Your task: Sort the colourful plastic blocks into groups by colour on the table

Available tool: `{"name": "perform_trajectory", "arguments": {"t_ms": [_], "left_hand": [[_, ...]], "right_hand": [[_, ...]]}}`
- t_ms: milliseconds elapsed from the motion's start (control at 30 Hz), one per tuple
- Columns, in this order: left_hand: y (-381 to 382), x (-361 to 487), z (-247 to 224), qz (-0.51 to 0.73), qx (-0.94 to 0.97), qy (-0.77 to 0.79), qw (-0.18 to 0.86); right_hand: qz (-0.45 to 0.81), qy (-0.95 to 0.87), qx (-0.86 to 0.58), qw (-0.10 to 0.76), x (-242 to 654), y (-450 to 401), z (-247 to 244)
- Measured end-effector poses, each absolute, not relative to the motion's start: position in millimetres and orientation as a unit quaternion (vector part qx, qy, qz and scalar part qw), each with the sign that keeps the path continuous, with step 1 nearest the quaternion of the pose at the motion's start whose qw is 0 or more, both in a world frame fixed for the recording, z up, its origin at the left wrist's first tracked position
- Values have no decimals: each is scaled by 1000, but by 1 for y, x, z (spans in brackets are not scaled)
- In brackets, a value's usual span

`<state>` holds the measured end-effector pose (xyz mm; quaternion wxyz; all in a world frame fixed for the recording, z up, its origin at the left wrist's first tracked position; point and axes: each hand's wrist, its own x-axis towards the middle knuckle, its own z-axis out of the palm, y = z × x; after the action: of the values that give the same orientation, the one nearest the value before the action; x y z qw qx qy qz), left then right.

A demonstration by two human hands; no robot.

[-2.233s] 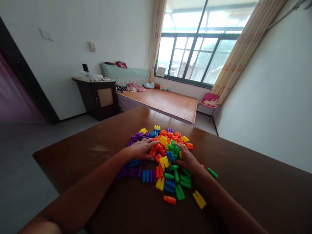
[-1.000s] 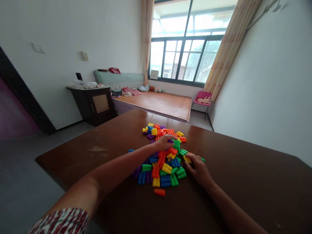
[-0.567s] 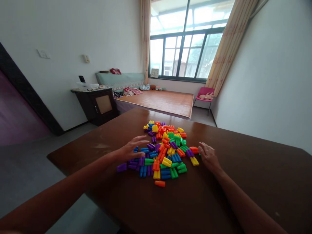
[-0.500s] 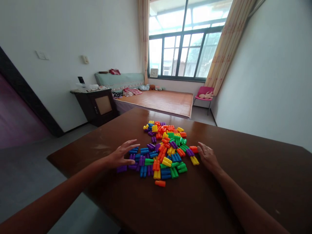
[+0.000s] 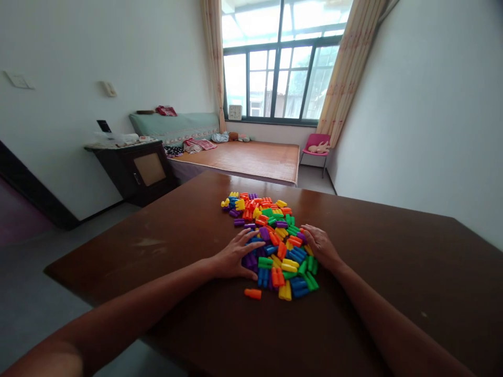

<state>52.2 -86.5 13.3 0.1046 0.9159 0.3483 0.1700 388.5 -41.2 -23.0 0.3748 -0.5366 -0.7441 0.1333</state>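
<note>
A heap of plastic bullet-shaped building blocks [image 5: 278, 250] in orange, yellow, green, blue and purple lies on the brown table [image 5: 173, 225]. My left hand [image 5: 238, 255] presses against the heap's left side, fingers spread over purple and blue blocks, thumb toward the near edge. At the right side my right hand [image 5: 320, 244] rests against the blocks, its fingers stretched out and touching the edge of the heap. Some blocks are hidden under both hands. A single orange block [image 5: 252, 294] lies apart, nearer to me.
Behind the table stands a bed [image 5: 243, 157] with clothes on it. A dark cabinet [image 5: 137, 170] is on the left, and a pink chair [image 5: 316, 144] holding a soft toy stands by the right wall. The window [image 5: 275, 78] is at the back.
My left hand has moved right, pushing the near blocks rightward into a tighter heap. My right hand has come in against the right side. The view has turned slightly to the right.
</note>
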Motion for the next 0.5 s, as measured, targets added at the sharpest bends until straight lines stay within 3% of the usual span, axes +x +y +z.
{"name": "perform_trajectory", "arguments": {"t_ms": [233, 300, 400, 500], "left_hand": [[-91, 125, 40, 202, 947, 231, 96], [-68, 118, 53, 224, 943, 234, 74], [-8, 77, 67, 318, 870, 371, 67], [50, 29, 70, 388, 740, 535, 127]], "right_hand": [[381, -607, -485, 500, 392, -49, -8], [397, -587, -466, 529, 392, -53, -5], [342, -589, -494, 540, 394, -53, -3], [295, -592, -528, 532, 398, -49, -6]]}}
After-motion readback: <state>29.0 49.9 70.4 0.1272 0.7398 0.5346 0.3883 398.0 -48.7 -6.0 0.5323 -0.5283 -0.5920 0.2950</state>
